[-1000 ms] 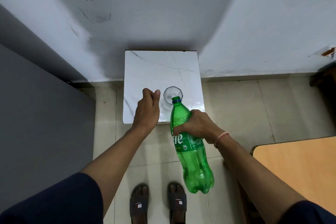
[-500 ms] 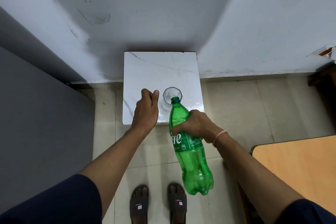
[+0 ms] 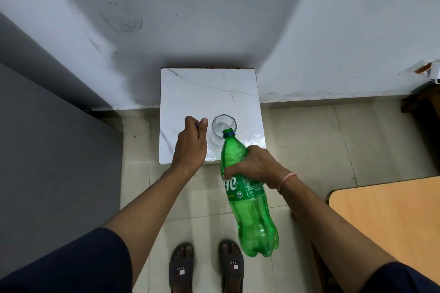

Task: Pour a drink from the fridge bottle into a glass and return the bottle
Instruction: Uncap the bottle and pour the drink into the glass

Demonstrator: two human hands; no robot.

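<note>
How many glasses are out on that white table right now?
1. The glass stands near the front of the white table, between the left hand and the green bottle. No others visible.

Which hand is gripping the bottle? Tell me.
The right hand, wrapped around the green bottle above its label. The left hand is a closed fist beside the glass.

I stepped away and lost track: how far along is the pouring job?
Done: the green bottle is out and uncapped, and the glass stands on the white marble table. In hand: the right hand tilts the bottle's mouth to the glass rim; the left hand, closed beside the glass, seems to hold something blue, perhaps the cap. Left: finish pouring, recap, return the bottle.
</note>
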